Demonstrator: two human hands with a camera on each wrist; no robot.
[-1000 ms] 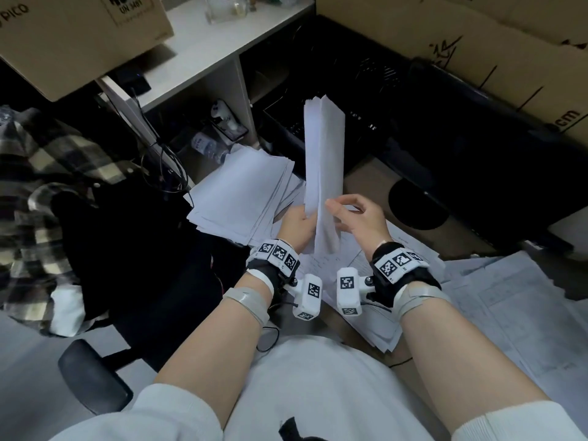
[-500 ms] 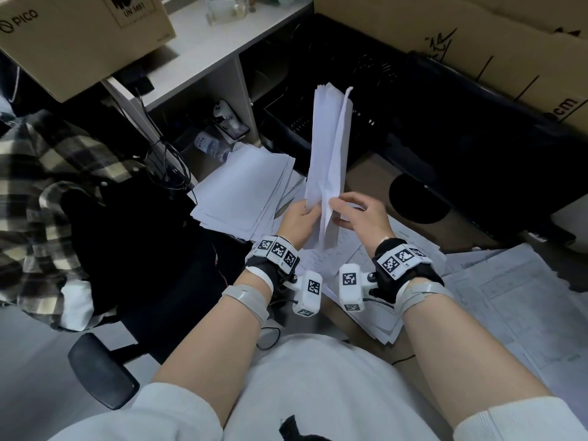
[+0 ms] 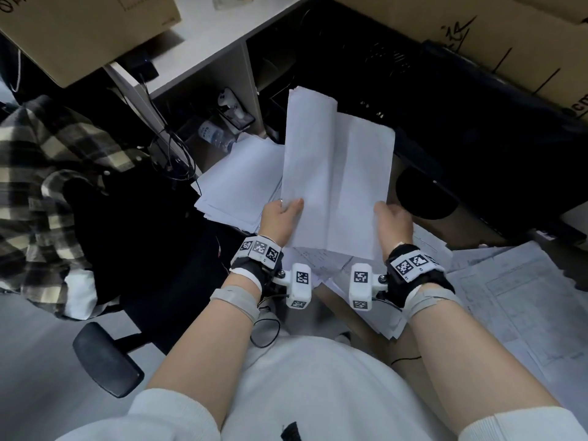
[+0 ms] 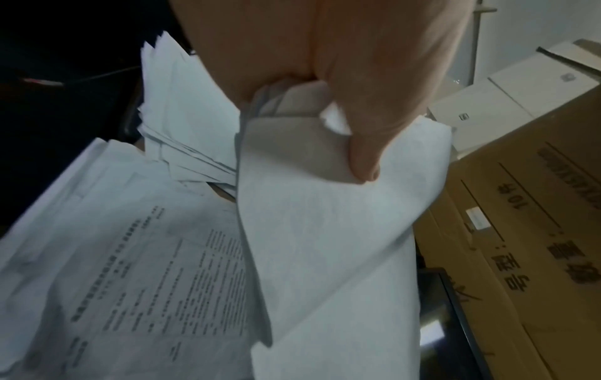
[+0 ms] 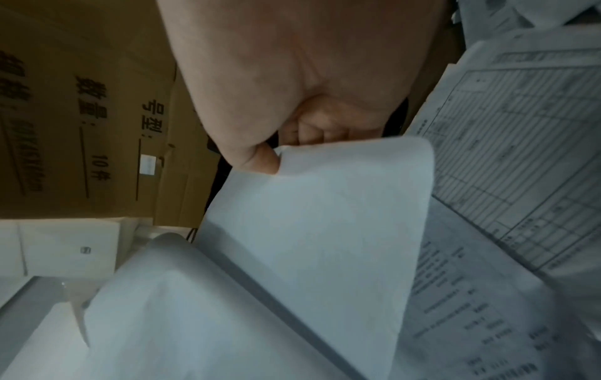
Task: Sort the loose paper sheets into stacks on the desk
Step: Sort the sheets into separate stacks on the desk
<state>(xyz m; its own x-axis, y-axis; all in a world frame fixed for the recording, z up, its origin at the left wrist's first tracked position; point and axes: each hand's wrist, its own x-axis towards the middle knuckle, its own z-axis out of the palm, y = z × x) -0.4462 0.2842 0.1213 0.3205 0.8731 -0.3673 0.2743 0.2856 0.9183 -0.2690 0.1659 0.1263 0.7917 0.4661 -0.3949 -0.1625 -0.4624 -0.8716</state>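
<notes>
While I keep both hands up in front of me, the bundle of sheets [image 3: 313, 173] stands nearly upright between them, near edge low and far edge high, so I can see each page before it goes anywhere. My left hand [image 3: 280, 219] pinches the thicker part at its near left corner; the left wrist view shows the thumb [image 4: 364, 144] pressed down on the top page with several edges bunched beneath it. My right hand [image 3: 393, 224] pinches a single sheet [image 3: 362, 186] by its near right corner, thumb and curled fingers closed on the paper, and holds it fanned to the right of the bundle. I judge that is done to peel one page free and check it.

Just left of my left hand a flat white stack [image 3: 241, 183] lies face down, probably one sorted pile. To the right and near me, loose printed pages [image 3: 521, 297] lie spread and overlapping, still unsorted. Whether these rest on a table or the floor I cannot tell. A cardboard box [image 3: 477, 36] stands far right.
</notes>
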